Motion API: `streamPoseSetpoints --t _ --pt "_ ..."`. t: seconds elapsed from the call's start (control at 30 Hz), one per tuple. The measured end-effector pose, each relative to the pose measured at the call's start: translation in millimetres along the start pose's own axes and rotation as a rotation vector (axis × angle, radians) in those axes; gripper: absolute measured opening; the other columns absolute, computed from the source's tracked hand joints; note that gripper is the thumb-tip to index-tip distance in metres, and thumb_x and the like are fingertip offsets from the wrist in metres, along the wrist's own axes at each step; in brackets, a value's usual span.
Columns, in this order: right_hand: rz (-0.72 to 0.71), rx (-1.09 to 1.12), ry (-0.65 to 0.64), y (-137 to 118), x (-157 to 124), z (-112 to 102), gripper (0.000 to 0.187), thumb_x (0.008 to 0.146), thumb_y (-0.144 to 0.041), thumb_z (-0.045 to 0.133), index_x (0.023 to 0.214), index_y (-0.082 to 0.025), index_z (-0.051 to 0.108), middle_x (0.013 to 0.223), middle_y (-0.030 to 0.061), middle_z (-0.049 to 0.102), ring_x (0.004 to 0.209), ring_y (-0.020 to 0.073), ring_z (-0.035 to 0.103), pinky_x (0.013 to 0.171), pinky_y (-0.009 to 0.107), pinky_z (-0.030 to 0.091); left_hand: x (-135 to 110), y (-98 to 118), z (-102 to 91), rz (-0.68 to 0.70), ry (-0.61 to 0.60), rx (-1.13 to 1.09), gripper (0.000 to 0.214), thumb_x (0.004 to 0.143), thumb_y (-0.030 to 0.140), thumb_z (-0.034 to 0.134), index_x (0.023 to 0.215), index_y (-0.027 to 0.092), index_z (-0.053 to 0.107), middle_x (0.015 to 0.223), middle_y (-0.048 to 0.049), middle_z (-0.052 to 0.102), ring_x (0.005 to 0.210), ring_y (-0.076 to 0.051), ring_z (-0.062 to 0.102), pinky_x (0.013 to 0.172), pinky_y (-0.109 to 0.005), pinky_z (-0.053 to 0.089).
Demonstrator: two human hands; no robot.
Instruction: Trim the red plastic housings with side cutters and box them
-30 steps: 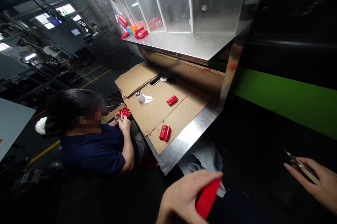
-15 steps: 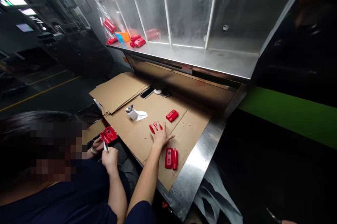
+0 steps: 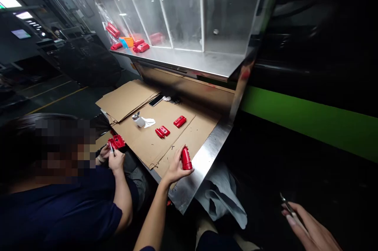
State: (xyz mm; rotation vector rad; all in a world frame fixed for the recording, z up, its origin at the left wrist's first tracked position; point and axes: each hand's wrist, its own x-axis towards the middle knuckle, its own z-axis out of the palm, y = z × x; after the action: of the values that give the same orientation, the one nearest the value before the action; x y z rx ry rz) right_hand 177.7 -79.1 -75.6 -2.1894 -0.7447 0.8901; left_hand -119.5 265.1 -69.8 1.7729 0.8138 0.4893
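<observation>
My left hand (image 3: 177,166) is closed on a red plastic housing (image 3: 186,159), lifted over the near metal edge of the workbench. My right hand (image 3: 310,225), low at the right, grips a slim pointed tool (image 3: 291,212) with a metal tip and pale handle; its exact kind is hard to make out. Two similar parts lie on the cardboard (image 3: 141,144): a red housing with a cylinder beside it (image 3: 162,131) and another red housing (image 3: 180,121) farther back.
At the left a co-worker (image 3: 73,203) works on a red part (image 3: 117,141) with a thin tool. A white bottle (image 3: 138,120), tissue (image 3: 149,122), phone (image 3: 156,100) and stacked cardboard (image 3: 126,97) occupy the bench. More red parts (image 3: 141,46) sit on the metal shelf (image 3: 189,59).
My left hand has left the middle red housing on the cardboard and picked up the nearest one. My right hand with the pointed tool has come farther into view. The view has shifted right.
</observation>
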Motion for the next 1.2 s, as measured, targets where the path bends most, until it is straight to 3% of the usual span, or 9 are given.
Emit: streamPoseSetpoints --t 0.1,0.17,0.27,0.33,0.43,0.57,1.03,1.2 --pt "-0.158 0.146 -0.008 -18 -21 -15 0.052 0.094 -0.059 0.040 0.131 -0.027 0.059 0.128 0.0077 0.066 0.122 0.0276 0.061 0.099 0.045 0.055 -36 45 75.6 0.136 0.091 -0.342 0.110 0.064 0.080 0.066 0.151 0.032 0.020 0.158 -0.0144 0.023 0.141 -0.044 0.032 0.108 -0.059 0.043" --pt "-0.337 0.162 0.000 -33 -34 -25 0.050 0.097 -0.054 0.040 0.137 -0.028 0.054 0.136 0.0081 0.060 0.128 0.0283 0.056 0.102 0.046 0.053 -61 72 130.2 0.208 0.136 -0.532 0.115 0.059 0.089 0.061 0.150 0.038 0.013 0.161 -0.0108 0.014 0.144 -0.045 0.026 0.105 -0.057 0.047" --pt "-0.661 0.079 -0.019 -55 -48 -39 0.051 0.097 -0.052 0.044 0.142 -0.027 0.049 0.139 0.0103 0.054 0.125 0.0269 0.057 0.100 0.039 0.055 -89 108 194.3 0.274 0.138 -0.768 0.106 0.062 0.085 0.066 0.148 0.040 0.022 0.158 -0.0094 0.018 0.145 -0.046 0.023 0.106 -0.059 0.045" --pt "-0.839 -0.022 0.013 -66 -54 -48 0.050 0.096 -0.049 0.049 0.141 -0.025 0.049 0.133 0.0104 0.055 0.118 0.0242 0.059 0.095 0.034 0.056 -101 129 219.4 0.318 0.093 -0.896 0.098 0.064 0.073 0.076 0.145 0.036 0.034 0.153 -0.0104 0.028 0.145 -0.047 0.023 0.110 -0.061 0.040" --pt "-1.017 -0.161 0.068 -75 -61 -59 0.047 0.095 -0.045 0.054 0.136 -0.022 0.051 0.122 0.0104 0.058 0.108 0.0229 0.060 0.088 0.035 0.056 -115 153 237.4 0.370 0.035 -0.971 0.094 0.064 0.062 0.084 0.142 0.031 0.041 0.149 -0.0117 0.035 0.144 -0.047 0.024 0.116 -0.062 0.031" --pt "-1.112 -0.212 0.091 -74 -69 -66 0.043 0.095 -0.043 0.056 0.129 -0.016 0.053 0.115 0.0109 0.061 0.100 0.0226 0.058 0.083 0.038 0.052 -128 171 249.9 0.366 0.035 -0.922 0.091 0.067 0.061 0.083 0.142 0.031 0.042 0.151 -0.0126 0.037 0.145 -0.046 0.025 0.119 -0.063 0.024" --pt "-1.187 -0.228 0.036 -51 -80 -87 0.044 0.094 -0.039 0.059 0.129 -0.012 0.053 0.119 0.0111 0.059 0.109 0.0222 0.053 0.092 0.037 0.043 -146 176 281.6 0.406 0.035 -0.877 0.094 0.068 0.057 0.083 0.144 0.027 0.039 0.151 -0.0171 0.037 0.142 -0.043 0.032 0.119 -0.060 0.024" --pt "-1.179 -0.350 0.014 -49 -79 -93 0.047 0.095 -0.040 0.059 0.134 -0.016 0.050 0.122 0.0096 0.059 0.110 0.0236 0.051 0.091 0.039 0.043 -143 175 287.1 0.409 0.040 -0.871 0.094 0.068 0.060 0.082 0.144 0.028 0.039 0.151 -0.0166 0.037 0.142 -0.044 0.032 0.118 -0.060 0.026"
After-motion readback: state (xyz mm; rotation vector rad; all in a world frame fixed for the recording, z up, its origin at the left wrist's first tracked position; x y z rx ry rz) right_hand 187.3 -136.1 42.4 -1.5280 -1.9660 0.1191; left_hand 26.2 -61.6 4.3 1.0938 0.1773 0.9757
